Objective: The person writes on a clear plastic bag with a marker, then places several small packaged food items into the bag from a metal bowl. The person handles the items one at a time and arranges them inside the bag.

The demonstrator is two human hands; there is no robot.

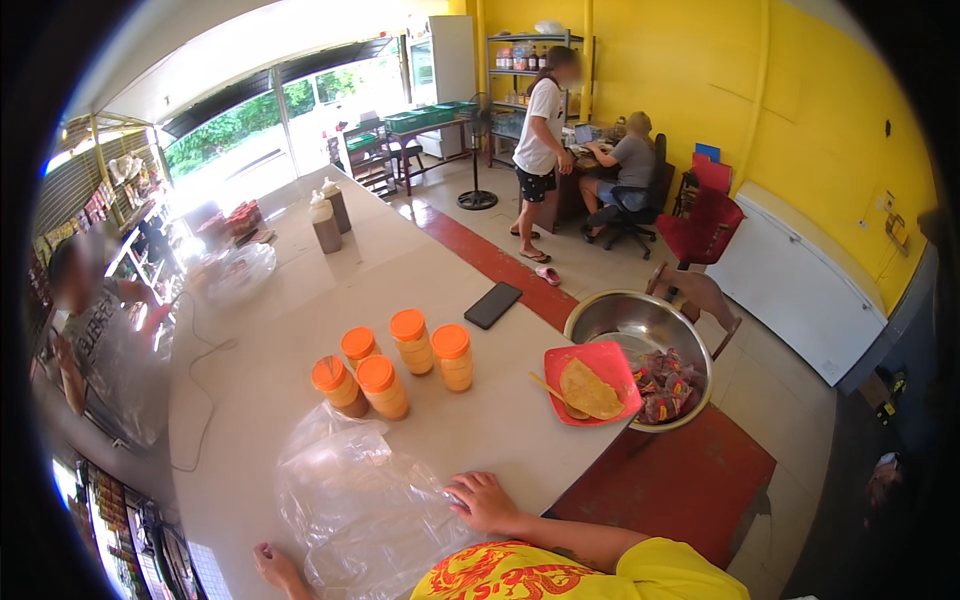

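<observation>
A large clear plastic bag (350, 490) lies spread on the pale table in front of me. My right hand (487, 503) rests at the bag's right edge, its fingers slightly apart and touching the plastic. At the lower left, my left hand (278, 568) lies beside the bag's left edge, fingers curled in with nothing visible in them. Beyond the bag stand several jars with orange lids, filled with something tan, among them a right-hand jar (452, 357) and a front jar (382, 386). The front jar is close to the bag's far end.
A red square plate (610, 360) with a folded flatbread sits at the table's right edge, next to a metal basin (590, 315) holding wrapped packs. A black phone (493, 305) and squeeze bottles (325, 225) lie farther off. A person (100, 320) is at the left; two others are beyond.
</observation>
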